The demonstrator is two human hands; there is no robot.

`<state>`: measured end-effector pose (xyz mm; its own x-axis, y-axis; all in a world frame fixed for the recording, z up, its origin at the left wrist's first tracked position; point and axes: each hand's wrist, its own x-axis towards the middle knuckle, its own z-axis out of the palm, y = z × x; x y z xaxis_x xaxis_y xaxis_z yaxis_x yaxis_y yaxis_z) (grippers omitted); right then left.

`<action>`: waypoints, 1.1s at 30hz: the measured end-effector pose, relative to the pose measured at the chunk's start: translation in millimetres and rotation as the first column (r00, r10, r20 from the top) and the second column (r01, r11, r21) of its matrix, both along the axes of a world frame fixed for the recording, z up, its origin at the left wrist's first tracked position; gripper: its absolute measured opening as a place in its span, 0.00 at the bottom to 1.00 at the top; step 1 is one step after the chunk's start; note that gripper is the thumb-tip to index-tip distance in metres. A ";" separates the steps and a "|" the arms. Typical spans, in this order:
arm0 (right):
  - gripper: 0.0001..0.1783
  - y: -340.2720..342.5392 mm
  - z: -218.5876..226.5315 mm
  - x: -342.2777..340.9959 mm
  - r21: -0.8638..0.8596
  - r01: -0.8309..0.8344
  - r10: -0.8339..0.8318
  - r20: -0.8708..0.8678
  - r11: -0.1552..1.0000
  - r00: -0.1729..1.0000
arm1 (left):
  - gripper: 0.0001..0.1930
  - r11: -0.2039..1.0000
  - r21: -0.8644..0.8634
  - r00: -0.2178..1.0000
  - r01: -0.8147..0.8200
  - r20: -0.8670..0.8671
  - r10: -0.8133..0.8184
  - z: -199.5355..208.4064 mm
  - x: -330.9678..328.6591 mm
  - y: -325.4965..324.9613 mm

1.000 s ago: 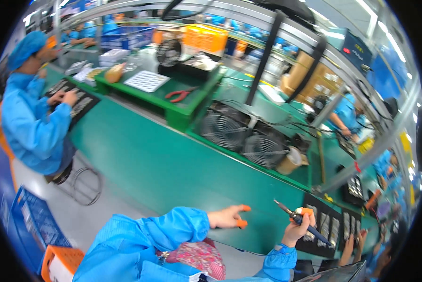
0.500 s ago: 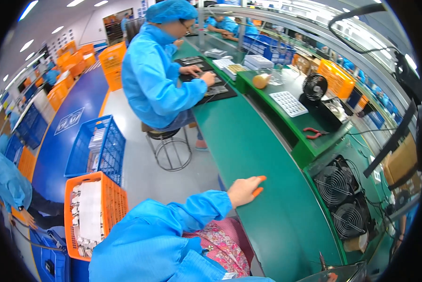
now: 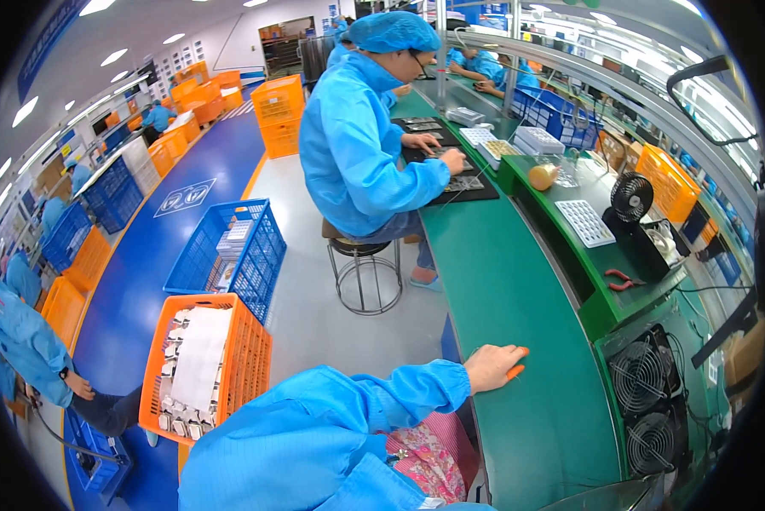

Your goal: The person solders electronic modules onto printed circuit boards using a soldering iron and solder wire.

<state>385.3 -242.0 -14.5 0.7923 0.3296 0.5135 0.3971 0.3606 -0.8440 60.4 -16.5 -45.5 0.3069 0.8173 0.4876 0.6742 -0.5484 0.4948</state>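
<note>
My left hand (image 3: 494,368) rests on the green tabletop (image 3: 540,426) near its edge, in a blue sleeve. Orange covers sit on two fingertips, thumb and finger are apart, and nothing shows between them. My right hand is out of the picture. Further along the bench, a seated co-worker (image 3: 361,140) in blue has both hands over a black mat (image 3: 476,189) with small flat parts.
A green raised shelf (image 3: 561,255) holds a white tray (image 3: 584,223), a small black fan (image 3: 631,198) and red-handled pliers (image 3: 624,279). Two large fans (image 3: 642,375) stand to the right. Left of me are an orange crate (image 3: 250,362) of parts and a blue crate (image 3: 267,243).
The view has swung left, so everything sits further right in the picture. My left hand stays on the tabletop. A pointed tool tip at the lower edge is now out of sight.
</note>
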 end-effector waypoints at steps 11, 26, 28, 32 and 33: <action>0.10 3.3 -61.9 57.9 -0.002 0.253 -0.200 0.607 0.968 0.769 | 0.14 0.998 -0.064 0.999 0.012 -0.034 -0.014 2.7 -4.2 1.1; 0.11 102.4 -31.8 4.5 -0.405 -0.398 0.485 0.138 0.823 0.863 | 0.14 0.993 -0.098 0.998 0.064 0.032 -0.061 -2.5 -0.6 -0.2; 0.11 82.8 -31.1 -0.1 -0.455 -0.404 0.479 0.059 0.794 0.876 | 0.15 0.993 -0.100 0.998 0.055 0.025 -0.053 -4.6 -4.6 0.9; 0.11 26.2 -25.8 0.6 -0.538 -0.356 0.362 -0.098 0.764 0.927 | 0.16 0.988 -0.156 0.998 -0.010 0.063 0.020 -17.3 -11.1 2.7; 0.12 7.1 -20.4 -3.2 -0.548 -0.319 0.296 -0.133 0.773 0.946 | 0.16 0.986 -0.150 0.996 0.070 0.067 -0.061 -10.1 -5.4 3.6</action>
